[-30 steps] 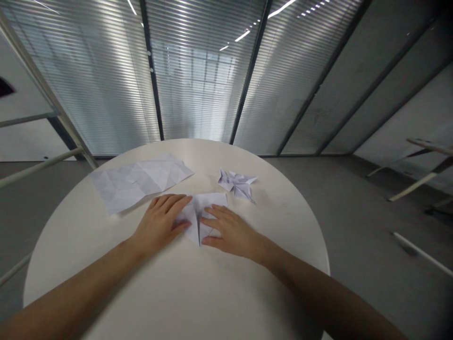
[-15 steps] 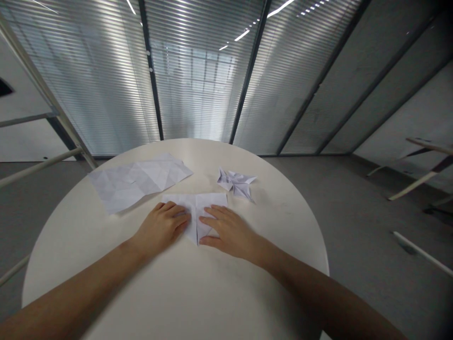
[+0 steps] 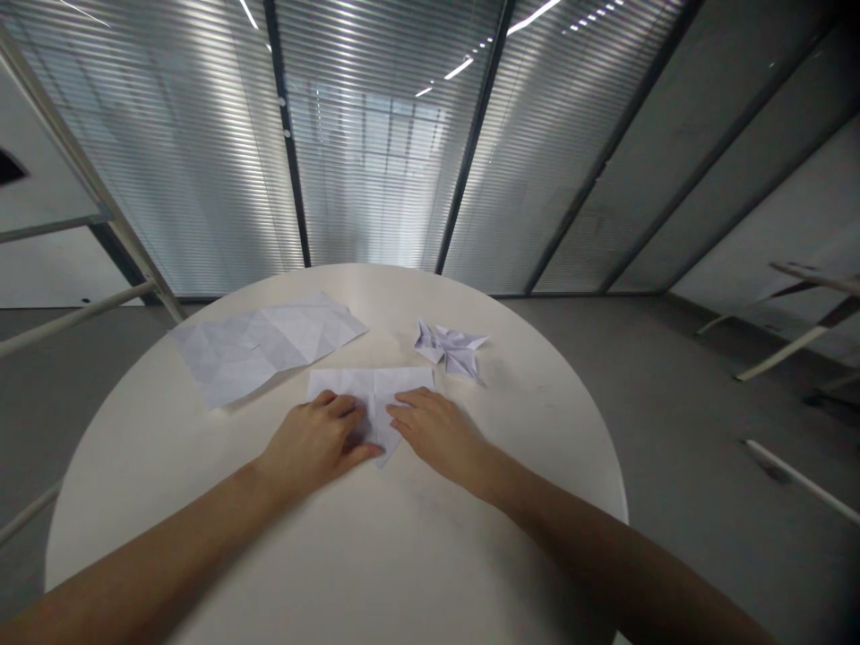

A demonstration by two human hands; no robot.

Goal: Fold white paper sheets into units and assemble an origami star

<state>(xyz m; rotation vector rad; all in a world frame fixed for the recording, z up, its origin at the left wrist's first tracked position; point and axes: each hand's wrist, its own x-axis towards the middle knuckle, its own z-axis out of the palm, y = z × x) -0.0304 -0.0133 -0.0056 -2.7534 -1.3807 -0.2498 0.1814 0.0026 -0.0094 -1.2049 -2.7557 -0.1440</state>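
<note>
A folded sheet of white paper (image 3: 356,381) lies on the round table in front of me, with a straight far edge, a crease down its middle and a pointed near end. My left hand (image 3: 319,439) grips its left part, fingers curled on top and thumb stretched along the near tip. On the right part, my right hand (image 3: 436,433) has its fingertips drawn together and pressed on the paper near the crease. Both hands cover much of the sheet's sides. Just beyond my right hand stands a folded paper figure (image 3: 453,345) with several points.
A larger creased sheet of paper (image 3: 262,345) lies at the far left of the white round table (image 3: 376,555). Pale metal rails (image 3: 81,313) stand to the left. Behind the table are glass panels with blinds (image 3: 376,179); another table (image 3: 816,278) is at the far right.
My left thumb has stretched out to the right across the paper's near end. My right fingers have drawn closer together, and the near end now looks more pointed.
</note>
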